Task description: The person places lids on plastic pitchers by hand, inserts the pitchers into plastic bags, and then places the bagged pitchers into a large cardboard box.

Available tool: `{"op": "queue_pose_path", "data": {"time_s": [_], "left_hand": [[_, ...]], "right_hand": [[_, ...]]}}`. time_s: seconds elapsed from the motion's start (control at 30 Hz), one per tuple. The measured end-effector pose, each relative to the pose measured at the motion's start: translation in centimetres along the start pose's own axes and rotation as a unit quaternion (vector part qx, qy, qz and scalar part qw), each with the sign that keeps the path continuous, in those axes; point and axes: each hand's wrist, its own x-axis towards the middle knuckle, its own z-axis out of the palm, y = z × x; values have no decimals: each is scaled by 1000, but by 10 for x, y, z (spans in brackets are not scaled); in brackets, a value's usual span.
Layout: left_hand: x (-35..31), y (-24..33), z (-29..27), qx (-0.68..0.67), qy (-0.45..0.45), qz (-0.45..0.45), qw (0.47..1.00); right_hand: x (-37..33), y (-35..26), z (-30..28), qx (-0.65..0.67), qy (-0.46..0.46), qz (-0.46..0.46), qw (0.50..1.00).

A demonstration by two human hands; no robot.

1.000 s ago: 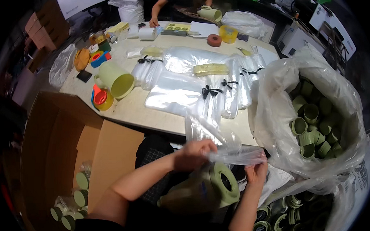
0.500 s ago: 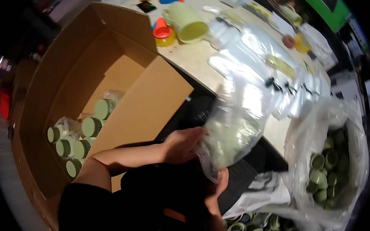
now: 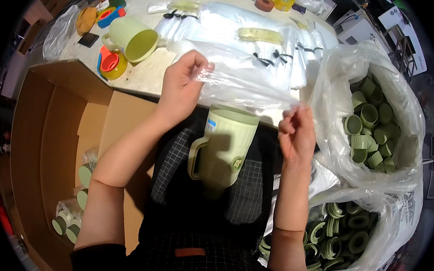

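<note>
The left hand (image 3: 181,87) pinched one end of a clear bag (image 3: 239,82), fingers closed on the film; the right hand (image 3: 295,132) gripped the other end, fingers together on it; the bag stretched between them above a green mug (image 3: 226,146) on the lap; a cardboard box (image 3: 60,127) stood left; sacks of green lids (image 3: 369,129) lay right.

A pale green handled mug (image 3: 225,145) stands upright on the lap, beneath a clear plastic bag (image 3: 239,85) stretched flat above its rim.
</note>
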Motion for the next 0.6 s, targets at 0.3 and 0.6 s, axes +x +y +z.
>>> {"op": "queue_pose_path", "data": {"time_s": [0.3,0.6], "left_hand": [[-85,-86,-13,315,-213,120,917],[-157,4,-27,227,-161,-55,959]], "right_hand": [[22,59,-65,-628,-192,-141,741],[-86,69,-77,-615,-285,-275,682]]}}
